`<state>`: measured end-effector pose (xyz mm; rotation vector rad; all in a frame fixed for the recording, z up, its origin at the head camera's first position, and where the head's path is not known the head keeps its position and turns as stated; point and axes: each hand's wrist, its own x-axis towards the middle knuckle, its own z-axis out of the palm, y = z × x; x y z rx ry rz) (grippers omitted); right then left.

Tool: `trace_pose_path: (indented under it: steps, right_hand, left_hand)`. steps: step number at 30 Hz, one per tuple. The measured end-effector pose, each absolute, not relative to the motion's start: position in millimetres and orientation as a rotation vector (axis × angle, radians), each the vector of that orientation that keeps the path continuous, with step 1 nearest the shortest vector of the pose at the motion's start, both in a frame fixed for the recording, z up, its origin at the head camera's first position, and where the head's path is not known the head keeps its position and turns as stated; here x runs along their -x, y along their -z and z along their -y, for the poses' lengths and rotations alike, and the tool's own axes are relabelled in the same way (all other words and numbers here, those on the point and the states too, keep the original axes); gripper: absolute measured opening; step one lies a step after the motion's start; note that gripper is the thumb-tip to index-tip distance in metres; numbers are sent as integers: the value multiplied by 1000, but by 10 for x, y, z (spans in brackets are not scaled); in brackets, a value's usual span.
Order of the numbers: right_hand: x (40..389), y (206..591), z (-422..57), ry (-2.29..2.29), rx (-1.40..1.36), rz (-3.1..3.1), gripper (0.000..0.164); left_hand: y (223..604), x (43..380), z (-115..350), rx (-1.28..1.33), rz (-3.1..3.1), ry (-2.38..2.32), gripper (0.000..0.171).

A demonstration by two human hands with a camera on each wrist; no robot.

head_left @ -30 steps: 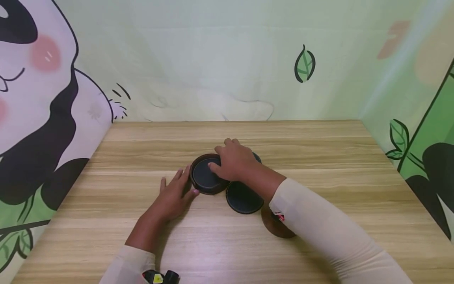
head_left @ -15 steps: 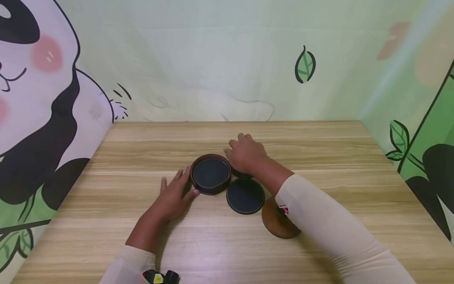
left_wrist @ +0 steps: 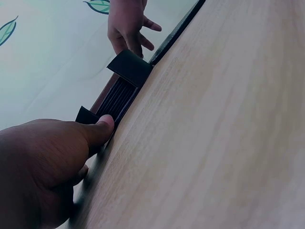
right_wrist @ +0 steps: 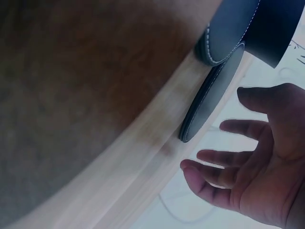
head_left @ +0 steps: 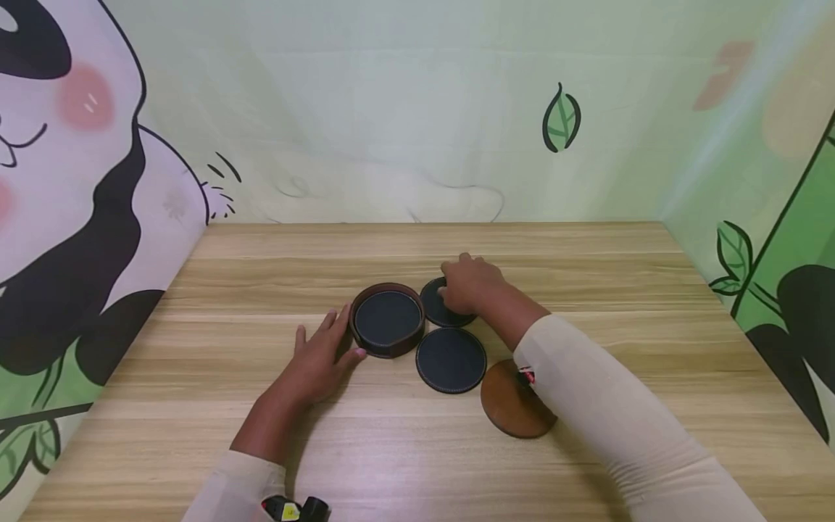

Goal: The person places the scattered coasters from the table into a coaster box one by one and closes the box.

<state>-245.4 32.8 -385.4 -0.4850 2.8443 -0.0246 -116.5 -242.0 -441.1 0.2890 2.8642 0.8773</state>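
Note:
My left hand [head_left: 320, 362] rests along the left side of a round, dark leather coaster holder [head_left: 406, 346]. Its fingertips touch the rim and its thumb [left_wrist: 106, 123] presses by the front opening, where a stack of coasters [left_wrist: 116, 98] shows. On top inside lies a black coaster [head_left: 388, 319]. My right hand [head_left: 471, 283] is over a second stitched black coaster [head_left: 433, 299], covering part of it; the right wrist view shows the fingers loosely bent, with nothing between them. Another black coaster [head_left: 451, 360] lies just in front.
A brown round coaster [head_left: 512, 406] lies nearer on the right, partly under the right sleeve [head_left: 587, 399]. The wood-grain table [head_left: 365, 449] meets a pale green wall cloth [head_left: 365, 130] at the back. A cartoon panda [head_left: 65, 181] is printed on the left wall.
My right hand has moved right from over the coaster holder to the far black coaster, uncovering the holder's top and the front black coaster. My left hand has stayed in place.

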Motion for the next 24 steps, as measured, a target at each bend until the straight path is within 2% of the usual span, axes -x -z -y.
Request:
trace_pose_path:
  steps: [12,19,24]
  right_hand:
    - [2464,3834,-354,-8,600,-2712,68]
    - [2474,3850,-327,-31,567,-2708,81]
    - [2450,3839,-309,-55,558,-2715,85]
  left_hand:
    - [4425,1163,2422,-299,-2869,-893,84]
    - [4443,1168,2424,-304,-2880,-895,84]
    - [4467,1177,2430,-314,-2890,-901,83]
